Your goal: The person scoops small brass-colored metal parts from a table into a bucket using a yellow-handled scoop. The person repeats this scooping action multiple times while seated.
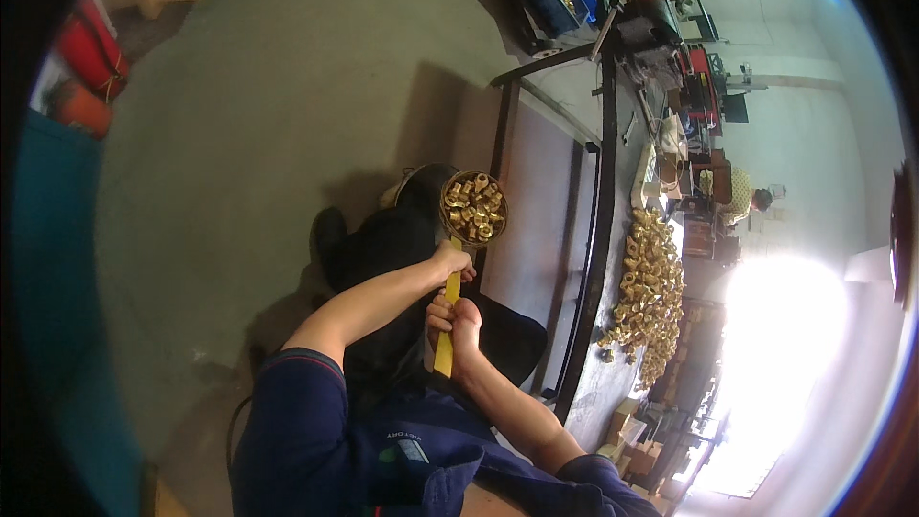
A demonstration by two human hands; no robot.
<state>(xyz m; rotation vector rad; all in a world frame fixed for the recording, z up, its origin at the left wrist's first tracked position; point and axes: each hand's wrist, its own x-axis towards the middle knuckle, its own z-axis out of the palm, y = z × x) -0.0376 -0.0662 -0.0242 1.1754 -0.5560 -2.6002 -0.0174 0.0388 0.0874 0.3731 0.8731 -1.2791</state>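
Observation:
A round wire basket (pixel 444 215) with a long flat yellow handle (pixel 444 354) is full of brass fittings (pixel 475 206). Close below the basket, my left hand (pixel 454 258) is wrapped round the handle. My right hand (pixel 458 324) grips the same handle further down, nearer my body, its fingers curled over it. The basket hangs off the floor beside a workbench. Under and behind it, a pale bucket (pixel 391 195) is partly hidden by dark shapes around my legs.
On the workbench (pixel 601 311) at the right lies a large heap of brass fittings (pixel 649 292). A dark metal frame (pixel 503 129) supports the bench. Farther off are a blue crate (pixel 543 2) of brass parts and another person (pixel 739 196). Red cylinders (pixel 93 48) stand far left.

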